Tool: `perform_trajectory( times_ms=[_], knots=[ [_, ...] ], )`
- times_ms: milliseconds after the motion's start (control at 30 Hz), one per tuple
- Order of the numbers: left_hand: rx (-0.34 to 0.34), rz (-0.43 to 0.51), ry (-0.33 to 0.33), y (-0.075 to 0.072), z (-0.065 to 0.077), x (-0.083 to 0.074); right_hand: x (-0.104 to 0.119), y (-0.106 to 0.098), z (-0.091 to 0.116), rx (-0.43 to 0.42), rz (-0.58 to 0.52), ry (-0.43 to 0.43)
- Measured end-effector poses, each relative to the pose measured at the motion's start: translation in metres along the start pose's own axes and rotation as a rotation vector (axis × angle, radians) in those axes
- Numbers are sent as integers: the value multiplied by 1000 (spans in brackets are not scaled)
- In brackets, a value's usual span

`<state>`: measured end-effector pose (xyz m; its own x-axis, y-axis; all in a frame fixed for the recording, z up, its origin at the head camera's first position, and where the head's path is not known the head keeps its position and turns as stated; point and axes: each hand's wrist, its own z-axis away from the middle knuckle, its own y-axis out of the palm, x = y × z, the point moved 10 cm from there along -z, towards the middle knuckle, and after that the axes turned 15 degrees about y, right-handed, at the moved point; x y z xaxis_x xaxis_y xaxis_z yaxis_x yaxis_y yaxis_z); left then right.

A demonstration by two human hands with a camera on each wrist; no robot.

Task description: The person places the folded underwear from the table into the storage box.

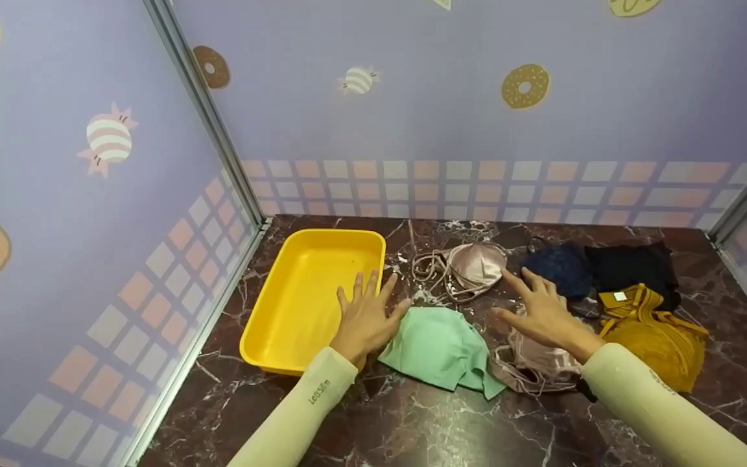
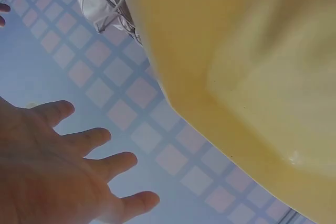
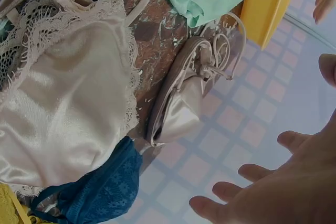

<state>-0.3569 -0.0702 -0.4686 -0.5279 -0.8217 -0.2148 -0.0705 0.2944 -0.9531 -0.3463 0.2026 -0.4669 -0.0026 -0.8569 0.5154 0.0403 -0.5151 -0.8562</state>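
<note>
My left hand (image 1: 367, 318) hovers with spread fingers over the right rim of a yellow plastic basin (image 1: 296, 305), which holds nothing. Beside it lies a mint green bra (image 1: 438, 347), folded on the table. My right hand (image 1: 545, 314), fingers spread and holding nothing, is above a pale pink satin bra with lace trim (image 3: 68, 103); the hand partly covers it in the head view. Behind is another pale pink satin bra (image 1: 477, 266) with thin loose straps. A navy lace bra (image 1: 558, 266) sits just beyond my right fingers.
To the right lie a mustard yellow bra (image 1: 662, 350) with a small white tag and a black folded garment (image 1: 633, 263). All rest on a dark red marbled table (image 1: 399, 421). Patterned lilac wall panels (image 1: 438, 130) with metal corner posts enclose the back and sides.
</note>
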Motion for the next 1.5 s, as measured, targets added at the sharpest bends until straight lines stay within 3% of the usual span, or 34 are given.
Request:
perform_trajectory(
  times_ms=[200,367,600,833,1233,1500],
  knots=[
    [-42,42,-33,-10,10,22,1,4,-6,-4,-81,-39],
    [-93,66,-100,-27,23,54,4,14,-10,21,-143,-80],
    [-166,96,-188,-54,53,102,11,36,-14,60,-208,-103],
    [-203,131,-242,-69,88,135,22,63,-17,141,-285,-130],
    [-197,128,-384,-62,132,181,39,97,-26,251,-295,-224],
    [-166,166,-421,-49,155,199,45,117,-31,319,-255,-177]
  ],
)
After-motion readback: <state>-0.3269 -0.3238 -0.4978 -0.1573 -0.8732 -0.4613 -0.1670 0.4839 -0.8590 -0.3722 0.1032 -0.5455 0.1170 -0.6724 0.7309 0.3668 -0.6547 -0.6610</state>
